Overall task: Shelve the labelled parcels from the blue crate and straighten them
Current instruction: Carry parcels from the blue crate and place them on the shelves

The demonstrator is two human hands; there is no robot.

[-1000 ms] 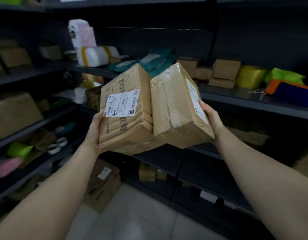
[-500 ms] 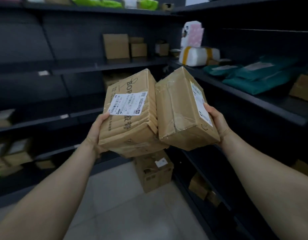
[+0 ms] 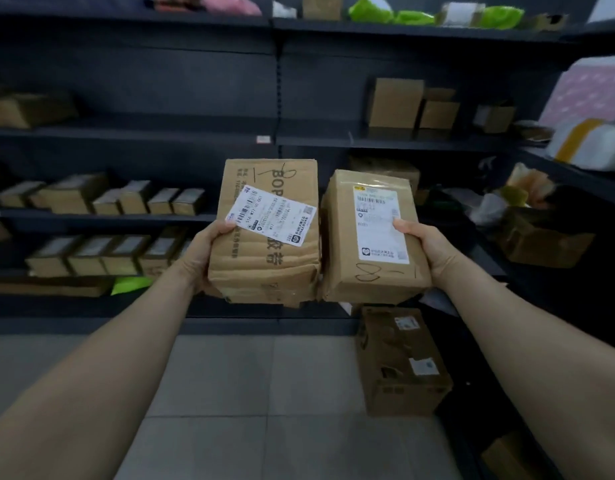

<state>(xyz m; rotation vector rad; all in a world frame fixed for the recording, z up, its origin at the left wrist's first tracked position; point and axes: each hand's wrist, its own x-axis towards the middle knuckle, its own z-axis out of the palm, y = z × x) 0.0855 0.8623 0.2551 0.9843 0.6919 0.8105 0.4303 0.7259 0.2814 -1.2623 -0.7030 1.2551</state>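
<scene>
Up above the floor carton (image 3: 403, 362), two brown parcels are held side by side, edges touching or nearly so. Left parcel (image 3: 268, 233): creased, white label (image 3: 271, 216) stuck on crooked. The left hand (image 3: 202, 254) grips its left edge, thumb on the face. Right parcel (image 3: 372, 237): taped, label (image 3: 382, 223) upright. The right hand (image 3: 427, 247) grips its right edge, thumb on the label. Both hang above and slightly left of the carton, in front of the dark shelving (image 3: 195, 136) behind it. Rows of small boxes (image 3: 126, 199) sit shelved well left of the carton. Blue crate not in view. Judgement: mid-task. These two are out of the crate but not yet shelved, with placing and straightening left. How many remain can't be told.
</scene>
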